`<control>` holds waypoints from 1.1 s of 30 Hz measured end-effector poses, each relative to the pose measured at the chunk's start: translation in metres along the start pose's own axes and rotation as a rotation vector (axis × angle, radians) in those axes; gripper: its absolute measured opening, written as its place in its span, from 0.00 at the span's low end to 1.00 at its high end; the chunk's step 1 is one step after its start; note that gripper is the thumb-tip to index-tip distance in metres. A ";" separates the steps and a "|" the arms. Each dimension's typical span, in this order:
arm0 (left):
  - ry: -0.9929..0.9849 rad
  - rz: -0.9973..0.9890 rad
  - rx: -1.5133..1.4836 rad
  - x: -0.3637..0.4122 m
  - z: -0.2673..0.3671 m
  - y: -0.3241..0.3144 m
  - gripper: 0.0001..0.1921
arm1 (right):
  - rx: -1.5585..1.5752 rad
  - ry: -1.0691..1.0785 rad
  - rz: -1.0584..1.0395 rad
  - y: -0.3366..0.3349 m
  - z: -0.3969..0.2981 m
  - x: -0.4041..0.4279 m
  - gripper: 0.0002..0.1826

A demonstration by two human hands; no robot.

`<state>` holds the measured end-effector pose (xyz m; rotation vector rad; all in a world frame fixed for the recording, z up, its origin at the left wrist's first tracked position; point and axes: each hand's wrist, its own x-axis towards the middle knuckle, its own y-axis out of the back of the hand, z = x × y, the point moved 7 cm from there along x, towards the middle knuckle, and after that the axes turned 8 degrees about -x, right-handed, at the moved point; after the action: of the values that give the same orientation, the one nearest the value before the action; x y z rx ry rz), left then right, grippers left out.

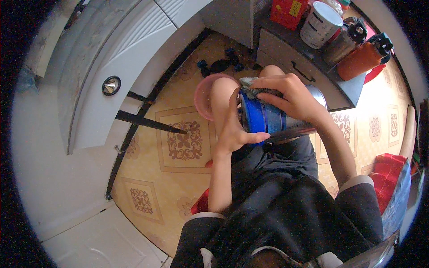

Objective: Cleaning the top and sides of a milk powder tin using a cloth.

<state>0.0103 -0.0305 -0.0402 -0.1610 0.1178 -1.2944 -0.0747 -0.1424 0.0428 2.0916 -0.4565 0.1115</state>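
Note:
A cylindrical container (273, 115) with a bright blue band and a silvery body lies on its side above my lap. My left hand (236, 129) grips its blue end, with the thumb along the near side and the fingers around the end face. In my right hand (288, 95) is a grey-green cloth (249, 87), pressed against the upper side of the container close to the blue end. The right forearm crosses over the silvery part. Part of the container's far end is hidden by my right wrist.
Beyond my knee stands a pink basin (204, 100) on the patterned floor (184, 140). A low cabinet (285, 50) at upper right bears a white-lidded tub (320, 26), a steel bottle (342, 45), an orange bottle (360, 63) and a red box (289, 13). A white door (100, 248) is at lower left.

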 end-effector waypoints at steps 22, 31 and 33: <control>-0.183 0.237 0.057 -0.004 0.009 -0.003 0.53 | -0.103 -0.182 0.704 0.038 -0.034 -0.097 0.19; -0.021 0.296 -0.419 -0.004 -0.023 -0.008 0.50 | -0.381 -0.100 0.505 -0.001 -0.052 -0.071 0.20; -0.055 0.318 -0.331 -0.005 -0.011 -0.005 0.49 | -0.385 -0.137 0.364 -0.006 -0.051 -0.062 0.21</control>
<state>0.0023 -0.0272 -0.0501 -0.4431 0.2988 -0.9456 -0.1247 -0.0798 0.0491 1.6287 -0.8687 0.0844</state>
